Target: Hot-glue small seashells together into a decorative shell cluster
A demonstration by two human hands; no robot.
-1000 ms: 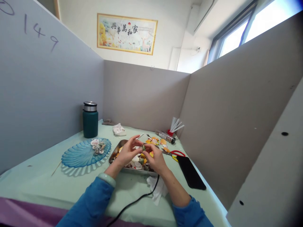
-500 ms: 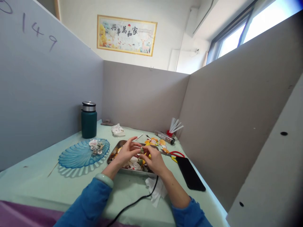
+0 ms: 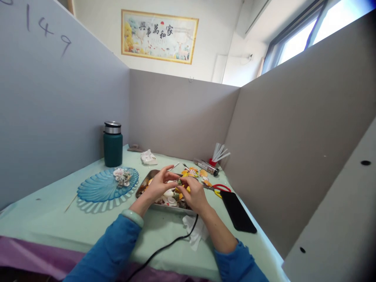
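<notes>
My left hand [image 3: 158, 186] and my right hand [image 3: 195, 196] meet above a metal tray [image 3: 164, 207] heaped with shells and orange bits. Both pinch a small greenish shell [image 3: 178, 181] between their fingertips, just over the tray's middle. A thin white stick [image 3: 174, 167] pokes up past my left fingers. A black cable [image 3: 164, 248] runs from under my right wrist toward the table's front edge. Both sleeves are blue, and a pale bangle sits on my left wrist.
A blue glass shell-shaped plate [image 3: 102, 190] with a few shells lies left of the tray. A green flask [image 3: 112, 144] stands behind it. Right of the tray are red scissors [image 3: 220, 189], a black phone [image 3: 237, 211] and a cup of white sticks [image 3: 216, 156]. Partition walls enclose three sides.
The hands stay together on the small shell over the tray with slight finger shifts. The camera view has tilted a little, so everything sits slightly higher in the picture.
</notes>
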